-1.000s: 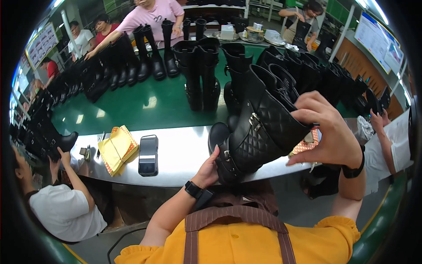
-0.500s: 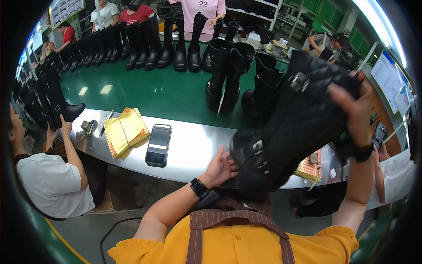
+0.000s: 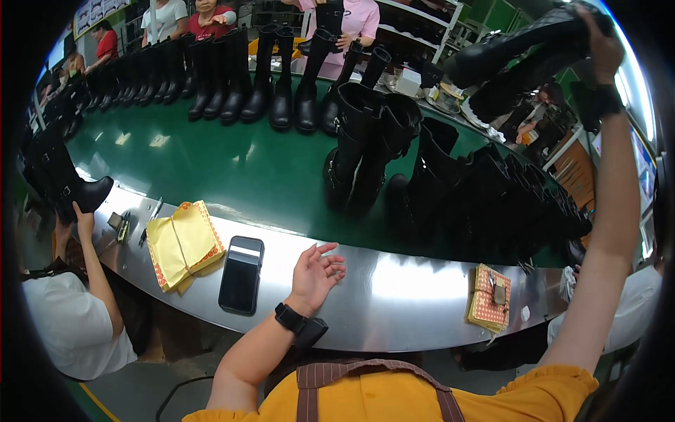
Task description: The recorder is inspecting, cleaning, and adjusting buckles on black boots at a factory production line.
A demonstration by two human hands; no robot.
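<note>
My right hand (image 3: 603, 53) is raised high at the upper right, gripping a pair of black quilted boots (image 3: 524, 46) by their shafts. The boots lie nearly level in the air, feet pointing left. My left hand (image 3: 316, 276) holds nothing; its fingers are spread and slightly curled above the steel table edge (image 3: 394, 316). A black phone (image 3: 241, 276) lies just left of that hand. Beyond it, tall black buckled boots (image 3: 358, 148) stand upright on the green tabletop (image 3: 232, 169).
A tied bundle of yellow paper (image 3: 184, 246) lies left of the phone, a smaller bundle (image 3: 490, 299) toward the right. More black boots (image 3: 506, 197) crowd the right side; a row (image 3: 281, 84) lines the far side. Co-workers surround the table; one at left holds a boot (image 3: 70, 176).
My right hand has lifted the boots up and away to the upper right. My left hand has come away from beside them, moving left. The view has shifted.
</note>
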